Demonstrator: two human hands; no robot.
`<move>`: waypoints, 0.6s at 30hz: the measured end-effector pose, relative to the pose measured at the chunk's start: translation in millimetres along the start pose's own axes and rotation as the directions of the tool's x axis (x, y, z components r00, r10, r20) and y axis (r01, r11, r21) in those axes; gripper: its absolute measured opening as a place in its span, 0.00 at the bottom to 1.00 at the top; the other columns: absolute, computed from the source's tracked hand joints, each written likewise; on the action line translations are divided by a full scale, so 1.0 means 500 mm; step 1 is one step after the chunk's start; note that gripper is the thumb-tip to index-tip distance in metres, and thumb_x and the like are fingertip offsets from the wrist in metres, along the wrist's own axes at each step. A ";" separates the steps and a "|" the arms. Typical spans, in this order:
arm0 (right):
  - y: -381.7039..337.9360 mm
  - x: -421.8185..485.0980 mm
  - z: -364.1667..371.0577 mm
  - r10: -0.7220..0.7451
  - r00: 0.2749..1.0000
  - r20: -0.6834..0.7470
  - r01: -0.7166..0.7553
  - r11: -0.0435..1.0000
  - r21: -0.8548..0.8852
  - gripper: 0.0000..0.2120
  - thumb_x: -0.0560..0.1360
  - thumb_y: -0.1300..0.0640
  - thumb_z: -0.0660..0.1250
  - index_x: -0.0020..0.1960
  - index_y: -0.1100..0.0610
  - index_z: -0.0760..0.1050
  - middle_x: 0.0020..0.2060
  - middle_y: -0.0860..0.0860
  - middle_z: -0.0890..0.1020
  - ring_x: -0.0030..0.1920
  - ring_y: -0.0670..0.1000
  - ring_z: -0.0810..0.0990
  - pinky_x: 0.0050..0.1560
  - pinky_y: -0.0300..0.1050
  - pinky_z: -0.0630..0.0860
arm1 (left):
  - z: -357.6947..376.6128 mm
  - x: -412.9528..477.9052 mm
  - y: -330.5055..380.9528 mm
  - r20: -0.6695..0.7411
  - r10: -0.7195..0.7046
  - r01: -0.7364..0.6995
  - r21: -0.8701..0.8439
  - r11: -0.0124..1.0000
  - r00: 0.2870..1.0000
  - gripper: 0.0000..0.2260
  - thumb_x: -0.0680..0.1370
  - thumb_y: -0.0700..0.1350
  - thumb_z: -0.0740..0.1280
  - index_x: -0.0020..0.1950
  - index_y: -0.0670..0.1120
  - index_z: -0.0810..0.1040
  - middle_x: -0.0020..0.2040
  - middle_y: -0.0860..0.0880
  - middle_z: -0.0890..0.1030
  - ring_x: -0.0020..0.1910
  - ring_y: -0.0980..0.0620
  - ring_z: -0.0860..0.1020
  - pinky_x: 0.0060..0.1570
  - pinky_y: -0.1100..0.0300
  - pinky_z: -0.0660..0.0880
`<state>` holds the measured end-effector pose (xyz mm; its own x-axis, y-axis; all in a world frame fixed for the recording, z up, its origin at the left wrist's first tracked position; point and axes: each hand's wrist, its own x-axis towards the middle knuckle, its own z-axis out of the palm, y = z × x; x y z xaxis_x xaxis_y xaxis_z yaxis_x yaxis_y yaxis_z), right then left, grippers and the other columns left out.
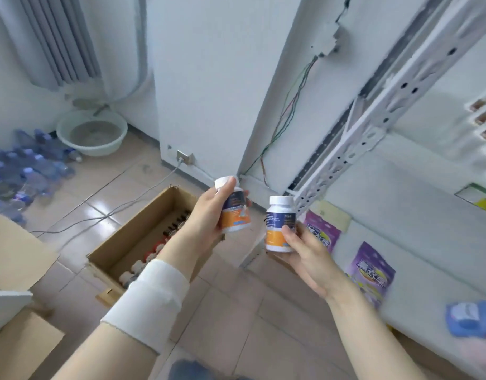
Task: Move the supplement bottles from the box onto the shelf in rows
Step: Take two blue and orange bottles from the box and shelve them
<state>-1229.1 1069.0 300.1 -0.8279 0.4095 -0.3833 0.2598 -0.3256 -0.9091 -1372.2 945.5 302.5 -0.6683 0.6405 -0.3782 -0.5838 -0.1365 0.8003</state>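
Showing two bottles lifted between box (139, 224) and shelf (400, 204) — left grip (209, 212) curled round the left bottle (236, 215); right grip (304, 250) curled round the right bottle (278, 223); judged light, rigid, slick plastic — best held mid-label.

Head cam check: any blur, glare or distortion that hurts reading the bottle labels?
Head view: wide-angle bends the shelf upright; edges smear, worst at the blue pack lower right; soft glare on the floor tiles beside the box; the left bottle in the left hand and right bottle in the right hand are fairly sharp, fine print unreadable.
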 end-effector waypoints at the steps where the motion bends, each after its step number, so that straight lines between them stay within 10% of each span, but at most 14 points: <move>1: -0.009 -0.024 -0.018 -0.030 0.999 -0.014 0.030 0.999 0.024 0.39 0.53 0.39 0.79 0.57 0.58 0.73 0.52 0.54 0.80 0.53 0.51 0.78 0.57 0.46 0.77 | 0.032 -0.008 0.003 0.029 0.006 -0.007 0.020 1.000 1.000 0.15 0.80 0.51 0.60 0.55 0.39 0.75 0.43 0.46 0.81 0.33 0.56 0.82 0.32 0.62 0.80; 9: -0.107 -0.230 -0.193 -0.223 0.958 -0.178 0.231 0.973 0.025 0.41 0.52 0.42 0.81 0.59 0.58 0.73 0.51 0.54 0.81 0.50 0.52 0.79 0.52 0.44 0.77 | 0.321 -0.076 -0.021 0.314 0.084 -0.142 0.169 0.975 0.946 0.11 0.79 0.48 0.61 0.53 0.40 0.75 0.41 0.47 0.81 0.31 0.58 0.81 0.33 0.63 0.79; 13: -0.144 -0.357 -0.323 -0.296 0.916 -0.272 0.294 0.955 -0.049 0.15 0.71 0.61 0.71 0.56 0.57 0.71 0.49 0.52 0.79 0.47 0.47 0.79 0.51 0.38 0.78 | 0.497 -0.138 -0.067 0.430 0.128 -0.226 0.187 0.956 0.894 0.11 0.79 0.46 0.61 0.53 0.39 0.75 0.39 0.47 0.82 0.32 0.56 0.81 0.33 0.63 0.79; 18: -0.179 -0.498 -0.497 -0.379 0.848 -0.371 0.355 0.925 -0.132 0.16 0.69 0.61 0.72 0.53 0.55 0.71 0.49 0.51 0.79 0.49 0.47 0.79 0.59 0.48 0.74 | 0.701 -0.207 -0.141 0.541 0.120 -0.296 0.252 0.921 0.832 0.12 0.79 0.47 0.61 0.55 0.41 0.76 0.44 0.49 0.83 0.36 0.59 0.83 0.33 0.66 0.78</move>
<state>-922.7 1207.7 436.2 -0.6163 0.7865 -0.0414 0.0118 -0.0433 -0.9990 -1100.4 1153.8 448.4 -0.3767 0.9258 0.0326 -0.2242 -0.1252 0.9665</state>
